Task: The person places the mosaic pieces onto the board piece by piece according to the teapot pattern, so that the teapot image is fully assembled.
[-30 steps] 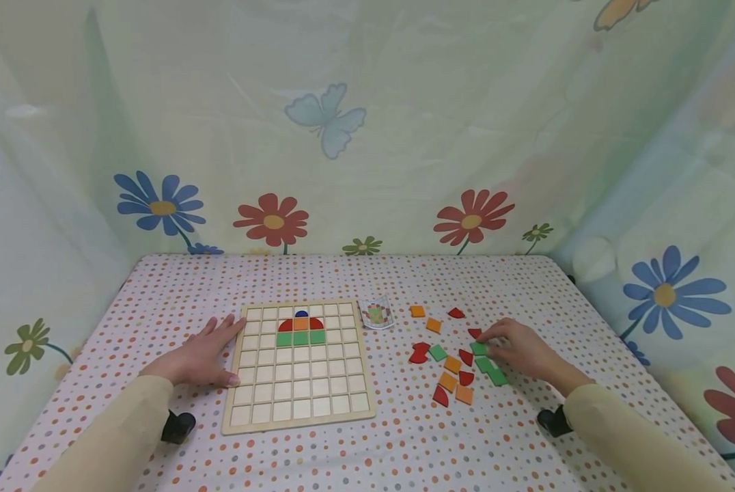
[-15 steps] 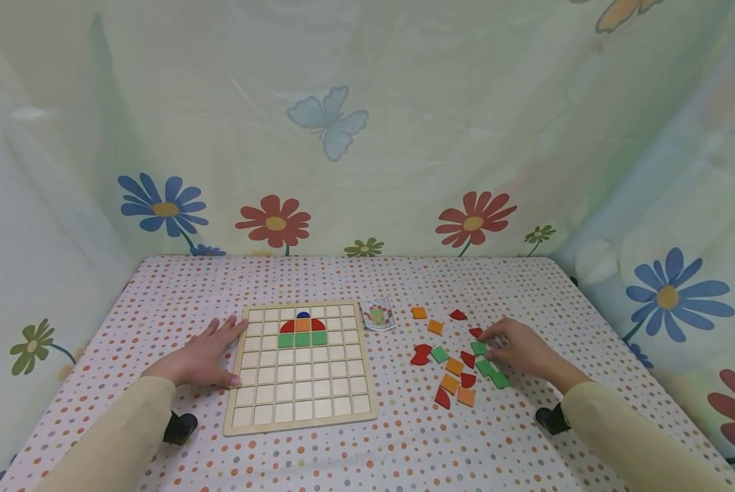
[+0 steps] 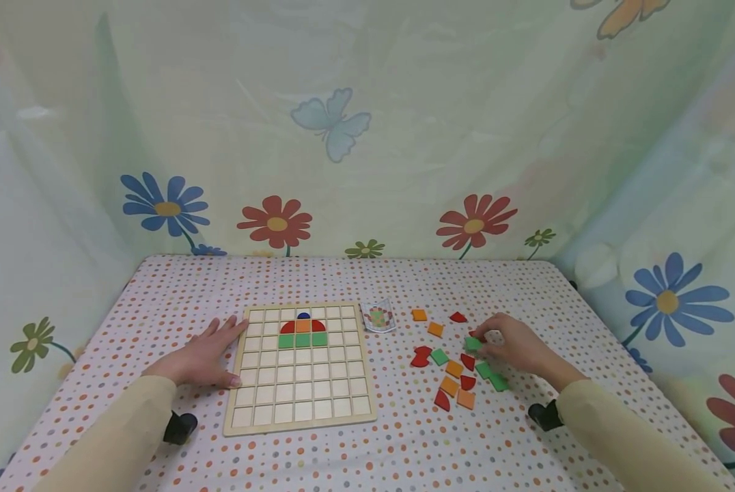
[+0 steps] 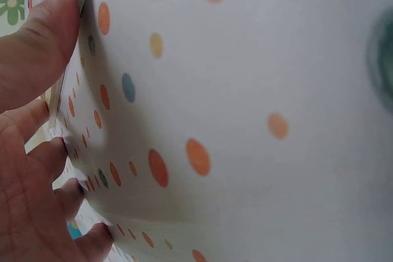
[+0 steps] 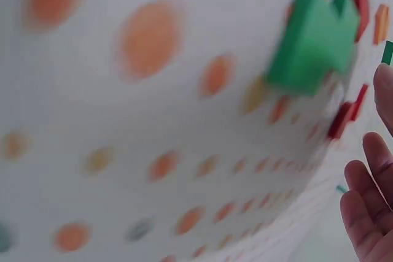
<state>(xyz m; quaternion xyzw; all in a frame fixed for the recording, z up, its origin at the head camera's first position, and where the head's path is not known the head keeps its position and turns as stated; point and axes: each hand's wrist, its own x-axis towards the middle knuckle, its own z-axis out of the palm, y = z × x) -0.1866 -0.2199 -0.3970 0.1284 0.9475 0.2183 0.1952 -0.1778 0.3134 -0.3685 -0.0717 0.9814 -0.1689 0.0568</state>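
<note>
My left hand (image 3: 203,355) lies with fingers spread at the left edge of a wooden grid board (image 3: 300,428). Its index fingertip and thumb touch the frame; in the left wrist view the other fingertips rest on the cloth. On the board, green squares (image 3: 302,339) form a row under an orange square (image 3: 303,326), two red quarter circles (image 3: 288,327) and a blue half circle (image 3: 303,316). Between thumb and index finger, my right hand (image 3: 515,344) pinches a green square tile (image 3: 473,344), its lower edge near the cloth. A red piece is partly hidden behind it.
Loose green tiles (image 3: 498,382), orange squares (image 3: 449,386) and red quarter circles (image 3: 442,400) lie scattered left of and below my right hand. A small picture card (image 3: 378,317) lies by the board's upper right corner. A floral curtain (image 3: 367,137) hangs behind the dotted table (image 3: 404,451).
My right hand has taken hold of the green tile and shifted it slightly left and up from its place among the loose pieces. The left hand stays at the board's edge.
</note>
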